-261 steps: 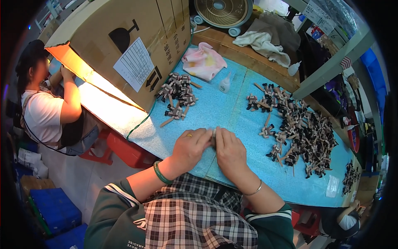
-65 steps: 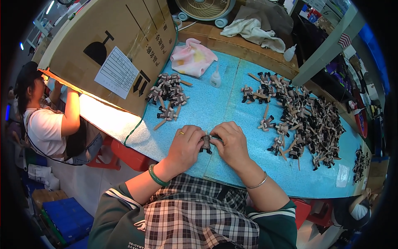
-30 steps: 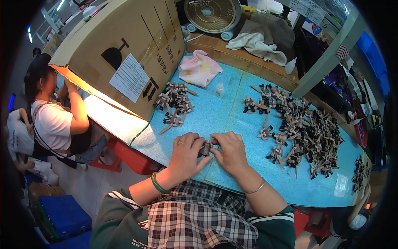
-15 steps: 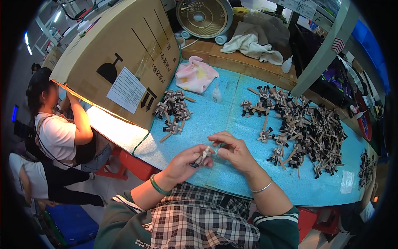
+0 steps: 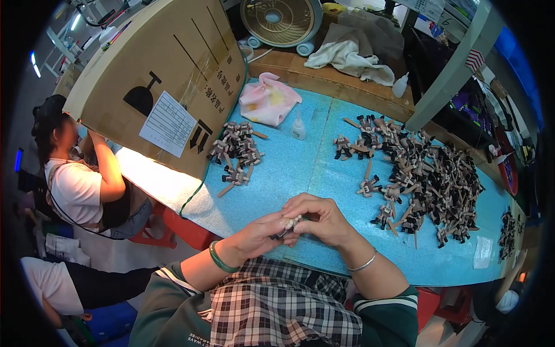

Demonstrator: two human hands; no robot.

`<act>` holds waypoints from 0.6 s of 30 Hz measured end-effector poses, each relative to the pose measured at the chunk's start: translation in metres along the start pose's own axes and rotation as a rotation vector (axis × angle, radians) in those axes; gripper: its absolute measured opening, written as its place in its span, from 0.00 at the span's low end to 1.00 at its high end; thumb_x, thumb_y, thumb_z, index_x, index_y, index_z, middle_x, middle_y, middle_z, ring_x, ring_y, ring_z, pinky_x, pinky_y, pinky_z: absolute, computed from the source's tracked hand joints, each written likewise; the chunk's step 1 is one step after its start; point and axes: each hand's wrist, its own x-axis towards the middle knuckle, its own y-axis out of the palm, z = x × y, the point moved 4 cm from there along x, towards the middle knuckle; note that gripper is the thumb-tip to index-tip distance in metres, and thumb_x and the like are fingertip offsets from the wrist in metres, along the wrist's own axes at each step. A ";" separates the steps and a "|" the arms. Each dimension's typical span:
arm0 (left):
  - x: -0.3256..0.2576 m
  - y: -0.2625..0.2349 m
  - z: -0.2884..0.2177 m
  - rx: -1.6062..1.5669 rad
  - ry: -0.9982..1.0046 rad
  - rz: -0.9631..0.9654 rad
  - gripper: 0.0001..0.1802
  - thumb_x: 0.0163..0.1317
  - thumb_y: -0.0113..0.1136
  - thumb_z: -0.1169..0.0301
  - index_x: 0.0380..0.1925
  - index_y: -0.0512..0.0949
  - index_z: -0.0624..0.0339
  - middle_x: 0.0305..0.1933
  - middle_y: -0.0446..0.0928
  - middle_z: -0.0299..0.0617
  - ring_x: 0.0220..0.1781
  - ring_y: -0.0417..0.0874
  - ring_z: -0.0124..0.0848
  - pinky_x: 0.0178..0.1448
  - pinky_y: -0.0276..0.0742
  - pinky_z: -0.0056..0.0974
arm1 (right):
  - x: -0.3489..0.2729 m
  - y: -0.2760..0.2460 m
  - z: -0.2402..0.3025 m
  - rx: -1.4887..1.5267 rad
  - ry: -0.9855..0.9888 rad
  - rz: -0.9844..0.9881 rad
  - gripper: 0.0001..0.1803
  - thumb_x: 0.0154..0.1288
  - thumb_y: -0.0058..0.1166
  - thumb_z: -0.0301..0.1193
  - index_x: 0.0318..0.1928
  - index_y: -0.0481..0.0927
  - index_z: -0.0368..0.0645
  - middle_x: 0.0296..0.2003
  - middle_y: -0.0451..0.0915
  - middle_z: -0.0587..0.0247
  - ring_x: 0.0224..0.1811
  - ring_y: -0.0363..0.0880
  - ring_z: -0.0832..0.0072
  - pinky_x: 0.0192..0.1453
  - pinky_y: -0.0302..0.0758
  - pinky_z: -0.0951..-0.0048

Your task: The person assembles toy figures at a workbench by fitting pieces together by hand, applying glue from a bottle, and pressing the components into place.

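Just above the near edge of the blue tabletop (image 5: 324,191), my two hands meet around one small toy figure (image 5: 282,233). My left hand (image 5: 260,236) has its fingers closed on the figure's body. Thumb and fingertips of my right hand (image 5: 319,218) pinch its upper end, hiding most of it. Beyond my left hand lies a small group of similar figures (image 5: 238,151) with tan, stick-like parts. A much larger heap of figures (image 5: 430,179) covers the right side. A white squeeze bottle (image 5: 298,128) stands at the back, beside a pink cloth (image 5: 269,99).
A large cardboard box (image 5: 156,87) rises at the left. Behind the table are a fan (image 5: 277,20), a white cloth (image 5: 352,61) and another small bottle (image 5: 400,85). A grey post (image 5: 445,69) stands at the back right. One person (image 5: 81,173) sits at the left.
My right hand has come in to the left, and its fingers have closed on the figure in my left hand. At the lower left, a person in dark trousers has shifted.
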 end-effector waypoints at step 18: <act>-0.020 0.016 -0.015 0.513 -0.018 0.078 0.29 0.71 0.46 0.54 0.61 0.62 0.67 0.42 0.65 0.33 0.42 0.63 0.21 0.46 0.60 0.28 | -0.002 0.021 0.017 -0.230 -0.251 0.090 0.15 0.47 0.69 0.25 0.39 0.84 0.44 0.39 0.82 0.65 0.52 0.76 0.62 0.56 0.73 0.63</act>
